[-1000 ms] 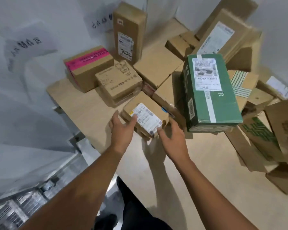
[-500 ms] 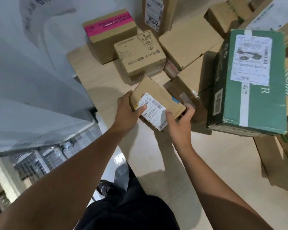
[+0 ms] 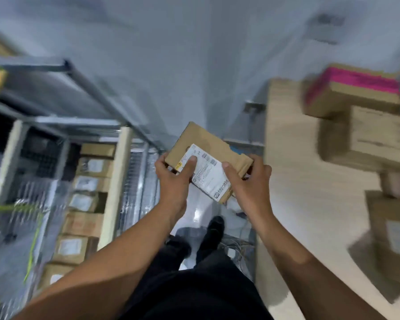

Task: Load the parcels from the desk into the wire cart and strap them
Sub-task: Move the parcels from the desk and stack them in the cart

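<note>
No legible print on parcel [image 3: 202, 139] label [image 3: 208, 174]

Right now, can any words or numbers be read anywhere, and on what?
Nothing reads clearly.
Label on the held parcel: barcode and fine print, too small to read.
Pink tape on a desk box: blurred.
White labels on the cart parcels: blurred.

The flat brown cardboard parcel [image 3: 208, 155] is held between the left hand [image 3: 173, 181] and the right hand [image 3: 247, 183]. It is over the floor, in the gap between the grey wire cart [image 3: 134, 179] on the left and the pale wooden desk [image 3: 298, 204] on the right. A row of brown cardboard boxes [image 3: 86, 199] lies inside the cart. On the desk, the pink-taped cardboard box [image 3: 351, 88] sits farthest back, with blurred cardboard boxes [image 3: 383, 139] nearer.
</note>
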A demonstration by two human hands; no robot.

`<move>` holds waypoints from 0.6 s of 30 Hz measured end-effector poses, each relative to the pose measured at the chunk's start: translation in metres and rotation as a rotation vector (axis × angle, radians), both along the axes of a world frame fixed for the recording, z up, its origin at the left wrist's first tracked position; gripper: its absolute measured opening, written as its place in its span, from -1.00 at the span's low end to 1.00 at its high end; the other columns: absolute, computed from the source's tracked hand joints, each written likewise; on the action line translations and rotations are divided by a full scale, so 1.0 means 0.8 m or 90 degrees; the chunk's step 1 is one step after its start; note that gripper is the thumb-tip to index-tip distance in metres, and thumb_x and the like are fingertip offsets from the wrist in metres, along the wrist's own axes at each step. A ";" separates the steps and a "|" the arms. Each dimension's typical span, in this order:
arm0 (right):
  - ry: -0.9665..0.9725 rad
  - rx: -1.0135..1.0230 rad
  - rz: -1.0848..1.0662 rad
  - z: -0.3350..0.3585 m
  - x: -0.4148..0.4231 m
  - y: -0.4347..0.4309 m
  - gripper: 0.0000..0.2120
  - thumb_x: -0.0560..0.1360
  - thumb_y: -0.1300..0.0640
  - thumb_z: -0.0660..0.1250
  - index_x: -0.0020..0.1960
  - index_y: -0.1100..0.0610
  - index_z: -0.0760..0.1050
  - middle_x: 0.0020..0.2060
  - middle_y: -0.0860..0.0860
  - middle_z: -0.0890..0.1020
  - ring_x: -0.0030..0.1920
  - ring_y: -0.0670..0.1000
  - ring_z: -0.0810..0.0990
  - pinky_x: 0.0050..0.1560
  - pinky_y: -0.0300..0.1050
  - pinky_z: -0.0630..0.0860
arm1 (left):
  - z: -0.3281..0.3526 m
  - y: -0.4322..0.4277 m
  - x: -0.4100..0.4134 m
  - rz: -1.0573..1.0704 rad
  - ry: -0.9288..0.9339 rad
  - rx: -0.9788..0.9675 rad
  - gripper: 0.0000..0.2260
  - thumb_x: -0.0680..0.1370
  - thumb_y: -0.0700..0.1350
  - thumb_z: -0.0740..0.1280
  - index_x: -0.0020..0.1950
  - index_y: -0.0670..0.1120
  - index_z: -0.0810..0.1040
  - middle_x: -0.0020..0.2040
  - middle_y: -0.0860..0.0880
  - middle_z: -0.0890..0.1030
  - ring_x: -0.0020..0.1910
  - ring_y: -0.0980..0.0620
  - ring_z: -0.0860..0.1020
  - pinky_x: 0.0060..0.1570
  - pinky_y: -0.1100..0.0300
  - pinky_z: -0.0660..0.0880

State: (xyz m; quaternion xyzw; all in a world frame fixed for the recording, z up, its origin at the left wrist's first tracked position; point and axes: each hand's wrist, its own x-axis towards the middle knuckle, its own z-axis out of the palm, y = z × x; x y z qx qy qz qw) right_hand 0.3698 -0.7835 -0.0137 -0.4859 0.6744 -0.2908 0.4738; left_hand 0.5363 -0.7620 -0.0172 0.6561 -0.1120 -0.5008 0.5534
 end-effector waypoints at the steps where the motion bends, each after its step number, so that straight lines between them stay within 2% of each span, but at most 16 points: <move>1: 0.010 -0.009 0.042 0.003 0.033 -0.005 -0.55 0.46 -0.21 0.51 0.20 -0.10 0.39 0.14 -0.07 0.36 0.10 -0.33 0.46 0.03 -0.40 0.40 | 0.003 0.006 0.029 0.048 0.014 -0.011 -0.47 0.56 -0.16 0.51 0.39 0.02 0.29 0.33 -0.11 0.57 0.31 -0.21 0.59 0.20 -0.18 0.61; 2: 0.016 -0.015 0.080 0.007 0.066 -0.008 -0.57 0.46 -0.20 0.51 0.18 -0.09 0.39 0.13 -0.06 0.37 0.08 -0.38 0.44 -0.04 -0.47 0.37 | 0.007 0.013 0.058 0.095 0.035 -0.023 -0.47 0.56 -0.15 0.51 0.40 0.04 0.29 0.34 -0.14 0.58 0.30 -0.21 0.61 0.24 -0.23 0.59; 4: 0.015 -0.012 0.166 0.016 0.132 -0.009 -0.56 0.45 -0.20 0.52 0.17 -0.09 0.39 0.12 -0.08 0.39 0.03 -0.37 0.47 -0.12 -0.49 0.38 | 0.009 0.029 0.114 0.184 0.083 -0.039 -0.50 0.56 -0.08 0.52 0.33 0.22 0.31 0.33 -0.11 0.61 0.28 -0.15 0.63 0.26 -0.25 0.57; 5: 0.011 -0.014 0.213 0.019 0.163 -0.008 -0.55 0.45 -0.22 0.52 0.17 -0.10 0.39 0.12 -0.11 0.38 0.01 -0.39 0.48 -0.14 -0.51 0.39 | 0.010 0.037 0.141 0.224 0.102 -0.037 -0.49 0.55 -0.03 0.52 0.28 0.33 0.30 0.33 -0.07 0.61 0.27 -0.10 0.64 0.27 -0.21 0.58; 7: 0.011 -0.013 0.299 0.024 0.225 -0.005 -0.55 0.40 -0.32 0.49 0.11 -0.21 0.35 0.11 -0.15 0.38 -0.01 -0.39 0.47 -0.16 -0.46 0.42 | 0.006 0.056 0.195 0.291 0.112 -0.021 -0.42 0.54 0.07 0.53 0.32 0.43 0.22 0.36 0.02 0.58 0.31 0.00 0.60 0.31 -0.10 0.55; 10: 0.075 -0.003 0.428 0.021 0.318 0.000 -0.52 0.29 -0.43 0.40 0.04 -0.24 0.32 0.07 -0.14 0.32 0.04 -0.20 0.49 -0.04 -0.24 0.43 | -0.017 0.094 0.271 0.385 0.076 0.003 -0.25 0.49 0.16 0.55 0.48 0.39 0.13 0.54 0.01 0.38 0.51 -0.04 0.38 0.47 -0.08 0.33; 12: 0.114 -0.018 0.512 0.014 0.375 0.007 -0.54 0.37 -0.30 0.47 0.07 -0.11 0.34 0.07 -0.10 0.28 0.09 -0.09 0.45 0.05 -0.17 0.41 | -0.034 0.122 0.317 0.444 0.065 0.040 -0.05 0.36 0.29 0.58 0.57 0.33 0.05 0.61 -0.01 0.25 0.55 -0.08 0.29 0.49 -0.13 0.28; 14: 0.121 -0.026 0.600 0.000 0.427 0.011 -0.58 0.45 -0.17 0.51 0.07 0.00 0.37 0.07 -0.08 0.34 0.06 -0.10 0.47 0.00 -0.15 0.44 | -0.052 0.149 0.360 0.492 0.075 0.047 0.15 0.20 0.39 0.60 0.61 0.25 0.00 0.54 0.03 0.30 0.48 -0.10 0.37 0.45 -0.17 0.36; 15: 0.125 -0.018 0.645 -0.008 0.451 0.012 -0.59 0.47 -0.17 0.50 0.09 0.01 0.38 0.07 -0.06 0.41 0.05 -0.08 0.50 -0.02 -0.11 0.47 | -0.063 0.161 0.379 0.512 0.082 0.047 0.19 0.18 0.40 0.61 0.63 0.21 -0.01 0.53 0.03 0.29 0.46 -0.10 0.39 0.42 -0.18 0.39; 17: 0.138 0.011 0.727 -0.029 0.495 0.011 -0.63 0.52 -0.16 0.45 0.17 -0.04 0.39 0.10 -0.02 0.52 0.07 -0.01 0.55 -0.03 -0.10 0.51 | -0.089 0.177 0.413 0.551 0.098 0.039 0.13 0.29 0.30 0.63 0.64 0.18 -0.01 0.58 -0.01 0.28 0.43 -0.05 0.43 0.34 -0.08 0.48; 18: 0.148 0.023 0.762 -0.043 0.514 0.008 -0.63 0.54 -0.15 0.43 0.23 -0.05 0.40 0.14 -0.02 0.53 0.09 -0.01 0.56 -0.03 -0.15 0.49 | -0.103 0.178 0.427 0.567 0.108 0.037 0.08 0.34 0.24 0.62 0.65 0.17 0.00 0.53 0.02 0.36 0.33 0.07 0.50 0.19 0.08 0.56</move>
